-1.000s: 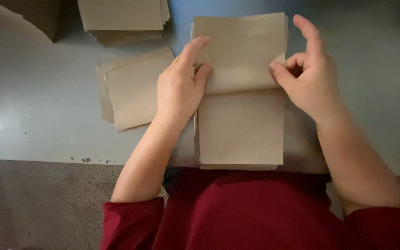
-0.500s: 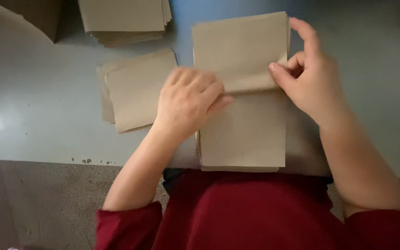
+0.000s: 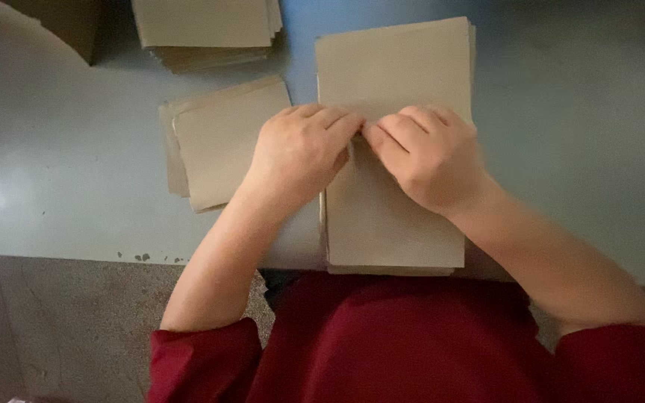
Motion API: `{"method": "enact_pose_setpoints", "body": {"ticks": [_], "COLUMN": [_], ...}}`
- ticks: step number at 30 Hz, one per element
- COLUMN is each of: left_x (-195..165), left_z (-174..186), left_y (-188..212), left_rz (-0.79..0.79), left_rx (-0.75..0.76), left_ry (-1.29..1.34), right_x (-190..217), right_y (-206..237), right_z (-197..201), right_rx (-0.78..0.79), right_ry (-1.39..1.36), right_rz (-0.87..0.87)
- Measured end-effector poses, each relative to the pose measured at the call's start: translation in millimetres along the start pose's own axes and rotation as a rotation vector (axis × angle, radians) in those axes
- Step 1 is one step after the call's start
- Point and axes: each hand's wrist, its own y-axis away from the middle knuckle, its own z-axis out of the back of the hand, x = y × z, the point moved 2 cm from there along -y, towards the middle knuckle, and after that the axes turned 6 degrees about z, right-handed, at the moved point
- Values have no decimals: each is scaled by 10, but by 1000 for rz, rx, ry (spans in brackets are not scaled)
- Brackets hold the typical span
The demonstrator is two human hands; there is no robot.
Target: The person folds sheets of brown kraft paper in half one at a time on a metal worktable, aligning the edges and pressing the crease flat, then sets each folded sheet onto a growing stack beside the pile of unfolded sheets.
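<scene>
Both hands now meet, pressing fold: left hand (image 3: 300, 149), right hand (image 3: 427, 153), paper stack (image 3: 393, 75).

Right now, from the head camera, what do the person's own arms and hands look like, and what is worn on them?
Both arms are bare from the elbow down, with dark red fabric sleeves pushed up to about the elbows, the same colour as the garment over the body. The left hand and right hand are bare: no gloves, rings, watch or bracelets show. The fingers look unmarked; nails cannot be made out.
</scene>
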Motion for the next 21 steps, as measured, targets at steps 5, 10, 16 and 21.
{"method": "enact_pose_setpoints", "body": {"ticks": [5, 10, 16, 21], "left_x": [-24, -58, 29, 391], "left_z": [-48, -35, 15, 329], "left_y": [86, 124, 213, 710], "left_rz": [-29, -76, -43, -80], "left_rx": [-4, -103, 11, -134], "left_ry": [-67, -84, -237, -503], "right_x": [-97, -326, -652, -85], "right_y": [166, 602, 991, 801], "right_z": [-76, 103, 519, 671], "right_rx": [32, 34, 230, 230], "right_ry": [19, 150, 380, -135], "right_rz": [51, 100, -92, 18]}}
